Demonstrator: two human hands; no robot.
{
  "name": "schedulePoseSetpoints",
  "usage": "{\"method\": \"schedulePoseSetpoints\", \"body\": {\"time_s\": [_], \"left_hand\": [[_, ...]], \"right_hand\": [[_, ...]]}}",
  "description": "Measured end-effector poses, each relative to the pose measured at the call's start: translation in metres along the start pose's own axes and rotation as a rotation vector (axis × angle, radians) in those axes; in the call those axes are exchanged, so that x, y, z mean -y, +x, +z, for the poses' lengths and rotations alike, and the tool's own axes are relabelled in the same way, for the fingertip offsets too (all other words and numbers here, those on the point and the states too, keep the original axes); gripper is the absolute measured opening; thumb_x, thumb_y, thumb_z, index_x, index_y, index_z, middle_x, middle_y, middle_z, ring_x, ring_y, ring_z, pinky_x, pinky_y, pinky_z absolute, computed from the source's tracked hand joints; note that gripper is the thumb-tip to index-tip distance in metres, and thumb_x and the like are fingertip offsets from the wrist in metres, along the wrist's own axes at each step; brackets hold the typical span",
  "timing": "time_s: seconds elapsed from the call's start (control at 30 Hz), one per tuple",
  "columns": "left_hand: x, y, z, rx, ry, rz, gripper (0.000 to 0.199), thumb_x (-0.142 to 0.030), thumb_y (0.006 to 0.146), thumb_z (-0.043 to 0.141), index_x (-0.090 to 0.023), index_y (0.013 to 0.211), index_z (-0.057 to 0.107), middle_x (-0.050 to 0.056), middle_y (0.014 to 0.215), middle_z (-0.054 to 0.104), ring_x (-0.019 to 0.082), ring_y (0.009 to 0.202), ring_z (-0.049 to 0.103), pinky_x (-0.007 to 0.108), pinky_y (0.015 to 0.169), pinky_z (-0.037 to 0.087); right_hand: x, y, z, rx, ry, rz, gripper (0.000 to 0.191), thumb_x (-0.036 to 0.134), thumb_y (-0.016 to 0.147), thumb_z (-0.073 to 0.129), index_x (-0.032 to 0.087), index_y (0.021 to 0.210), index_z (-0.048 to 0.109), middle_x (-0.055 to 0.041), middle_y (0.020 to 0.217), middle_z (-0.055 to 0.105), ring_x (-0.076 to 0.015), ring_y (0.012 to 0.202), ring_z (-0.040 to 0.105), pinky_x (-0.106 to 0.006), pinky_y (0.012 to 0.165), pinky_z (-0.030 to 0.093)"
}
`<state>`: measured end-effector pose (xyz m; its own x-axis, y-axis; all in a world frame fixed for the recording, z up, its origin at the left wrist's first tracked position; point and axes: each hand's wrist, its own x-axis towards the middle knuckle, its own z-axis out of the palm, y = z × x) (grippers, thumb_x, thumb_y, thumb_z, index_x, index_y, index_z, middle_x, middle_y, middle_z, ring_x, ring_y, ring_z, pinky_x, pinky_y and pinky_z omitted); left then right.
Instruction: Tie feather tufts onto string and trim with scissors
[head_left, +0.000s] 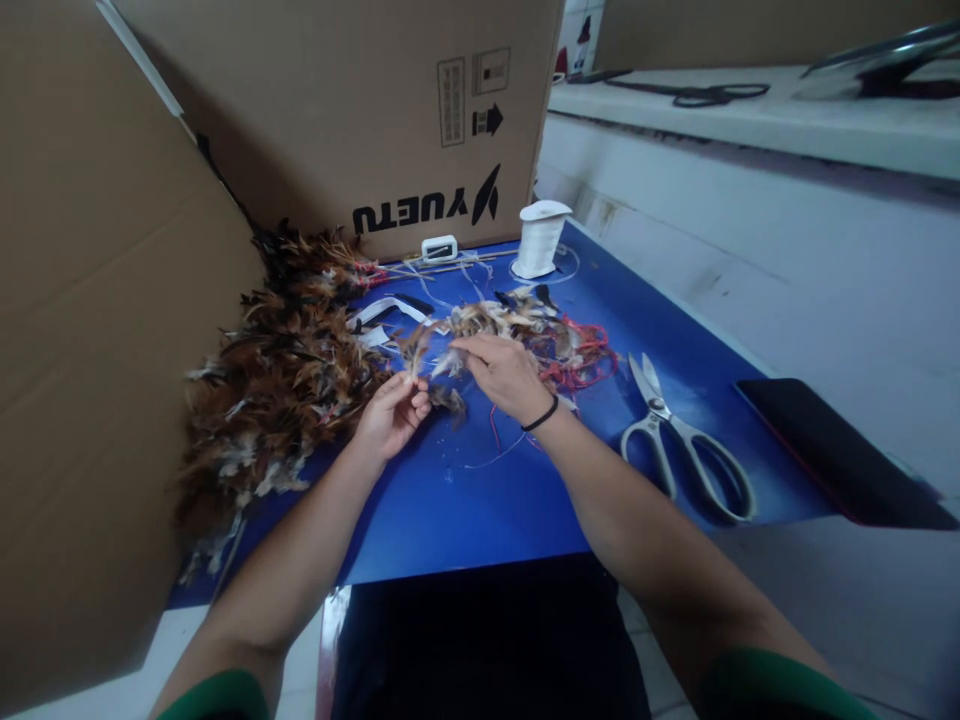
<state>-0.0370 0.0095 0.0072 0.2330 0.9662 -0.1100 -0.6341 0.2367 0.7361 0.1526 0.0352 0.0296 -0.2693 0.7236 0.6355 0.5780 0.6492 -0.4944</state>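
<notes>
Brown feathers stick up from the pinched fingers of my left hand above the middle of the blue table. My right hand, with a black band at the wrist, is just to the right, its fingers together over pale feathers; whether it grips any is hidden. Behind it lies a loose pile of light feathers, with red string at its right side. A large heap of brown feathers covers the table's left part.
Large scissors and a black flat object lie on the right. A white spool stands at the back beside a small white case. Cardboard walls the back and left. A ledge holds dark scissors.
</notes>
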Motion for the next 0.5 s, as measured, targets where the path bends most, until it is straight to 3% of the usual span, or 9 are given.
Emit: {"method": "schedulePoseSetpoints", "body": {"time_s": [0.27, 0.5], "left_hand": [[0.002, -0.001, 0.002, -0.041, 0.028, -0.052, 0.006, -0.01, 0.077, 0.063, -0.013, 0.076, 0.058, 0.005, 0.086, 0.066, 0.005, 0.058, 0.056, 0.017, 0.056, 0.053], [0.001, -0.003, 0.006, -0.079, 0.029, -0.086, 0.009, -0.007, 0.078, 0.061, -0.015, 0.083, 0.059, 0.006, 0.088, 0.068, 0.005, 0.058, 0.058, 0.016, 0.055, 0.053]], "right_hand": [[0.012, -0.003, -0.008, 0.078, -0.486, -0.093, 0.027, 0.014, 0.093, 0.04, 0.015, 0.095, 0.067, -0.0074, 0.086, 0.065, -0.0155, 0.076, 0.056, -0.028, 0.068, 0.038], [0.012, 0.0, -0.009, 0.099, -0.641, -0.145, 0.026, 0.01, 0.093, 0.038, 0.012, 0.092, 0.064, -0.0099, 0.087, 0.063, -0.0179, 0.08, 0.053, -0.031, 0.072, 0.035]]}}
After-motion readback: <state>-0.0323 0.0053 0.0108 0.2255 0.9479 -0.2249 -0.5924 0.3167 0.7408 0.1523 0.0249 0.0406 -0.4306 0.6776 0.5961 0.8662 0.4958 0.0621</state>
